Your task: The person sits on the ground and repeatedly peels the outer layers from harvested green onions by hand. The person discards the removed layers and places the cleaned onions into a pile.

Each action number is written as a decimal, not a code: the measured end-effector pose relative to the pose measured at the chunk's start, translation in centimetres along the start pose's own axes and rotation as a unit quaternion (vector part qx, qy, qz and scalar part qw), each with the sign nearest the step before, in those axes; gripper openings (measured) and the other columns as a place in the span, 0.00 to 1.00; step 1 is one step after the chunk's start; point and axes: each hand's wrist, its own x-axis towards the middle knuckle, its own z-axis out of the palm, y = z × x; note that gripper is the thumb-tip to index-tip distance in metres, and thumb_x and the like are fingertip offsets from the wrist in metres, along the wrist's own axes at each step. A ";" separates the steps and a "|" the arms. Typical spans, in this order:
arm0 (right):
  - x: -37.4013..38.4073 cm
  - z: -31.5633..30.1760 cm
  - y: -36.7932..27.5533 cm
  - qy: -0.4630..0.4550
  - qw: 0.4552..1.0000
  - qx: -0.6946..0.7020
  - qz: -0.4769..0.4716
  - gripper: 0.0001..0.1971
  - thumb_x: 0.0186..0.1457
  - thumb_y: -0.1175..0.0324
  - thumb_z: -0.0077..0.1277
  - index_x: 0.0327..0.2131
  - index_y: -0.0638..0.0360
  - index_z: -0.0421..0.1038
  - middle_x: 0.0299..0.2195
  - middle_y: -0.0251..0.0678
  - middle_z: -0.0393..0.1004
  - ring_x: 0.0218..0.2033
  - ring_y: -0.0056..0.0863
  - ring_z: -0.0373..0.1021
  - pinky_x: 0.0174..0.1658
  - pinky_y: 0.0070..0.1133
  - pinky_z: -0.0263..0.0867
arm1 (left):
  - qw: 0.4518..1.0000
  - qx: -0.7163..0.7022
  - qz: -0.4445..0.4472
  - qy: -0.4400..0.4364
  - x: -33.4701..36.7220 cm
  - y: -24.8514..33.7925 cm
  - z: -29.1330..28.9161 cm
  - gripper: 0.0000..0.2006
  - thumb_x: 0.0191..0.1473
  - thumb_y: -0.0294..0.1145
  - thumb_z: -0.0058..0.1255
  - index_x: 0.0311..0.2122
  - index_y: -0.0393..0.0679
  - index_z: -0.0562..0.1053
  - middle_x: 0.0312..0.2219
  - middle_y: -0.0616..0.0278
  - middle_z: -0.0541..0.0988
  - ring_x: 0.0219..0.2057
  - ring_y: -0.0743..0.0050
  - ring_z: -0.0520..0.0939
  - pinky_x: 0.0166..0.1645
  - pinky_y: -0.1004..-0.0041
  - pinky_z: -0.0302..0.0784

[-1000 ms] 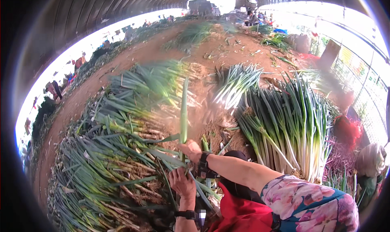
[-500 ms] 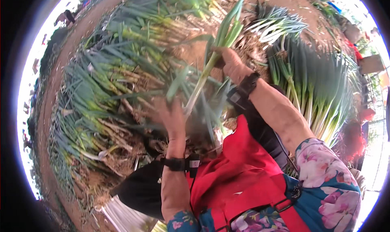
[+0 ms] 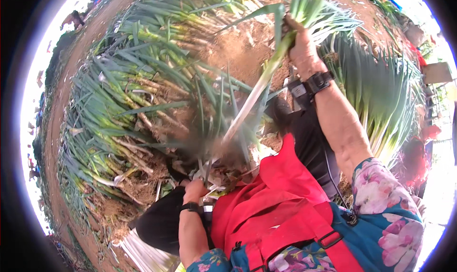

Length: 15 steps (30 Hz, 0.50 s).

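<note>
My right hand point(image 3: 303, 48) is wrapped round a leek point(image 3: 259, 86) just below its green leaves. The leek slants across the middle, leaves up at the right, its pale stem reaching down toward my lap; the root end is blurred. Low by my left knee, my left hand point(image 3: 194, 191) has its fingers curled closed, apart from the stem's end. A thin green strip rises beside these fingers, but I cannot make out what they hold. Peeled leaf scraps point(image 3: 223, 176) lie between my legs, next to the left hand.
Unpeeled leeks point(image 3: 109, 110) with soil on their roots are heaped on the left and far side. Cleaned leeks point(image 3: 373, 98) lie in a row at the right, near a bunch with white stems point(image 3: 328, 31). A red apron point(image 3: 266, 196) covers my lap.
My right hand has moved up and right with the leek. The left hand has come off the stem's lower part and dropped toward my left knee, its fingers now closed.
</note>
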 end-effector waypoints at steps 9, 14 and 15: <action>-6.6 5.8 3.9 -0.167 0.975 0.074 0.126 0.13 0.59 0.63 0.56 0.42 0.61 0.70 0.31 0.29 0.70 0.32 0.22 0.67 0.41 0.21 0.65 | 0.763 -0.444 0.266 0.387 -4.3 14.1 -27.3 0.19 0.58 0.40 0.53 0.49 0.37 0.76 0.44 0.48 0.81 0.46 0.53 0.82 0.52 0.66 0.73; -8.4 6.6 5.1 -0.206 0.964 0.049 0.162 0.13 0.61 0.63 0.54 0.43 0.60 0.70 0.30 0.28 0.69 0.32 0.22 0.66 0.42 0.21 0.64 | 0.620 -0.690 0.267 0.261 -4.9 19.9 -29.6 0.15 0.52 0.36 0.58 0.37 0.32 0.76 0.29 0.61 0.79 0.30 0.75 0.76 0.37 0.71 0.72; -8.5 6.6 5.3 -0.211 0.963 0.036 0.166 0.13 0.61 0.62 0.54 0.44 0.60 0.71 0.30 0.28 0.69 0.32 0.22 0.66 0.42 0.21 0.64 | 0.605 -0.699 0.271 0.267 -4.4 20.0 -29.3 0.14 0.52 0.34 0.57 0.36 0.32 0.76 0.28 0.63 0.78 0.30 0.77 0.75 0.36 0.73 0.71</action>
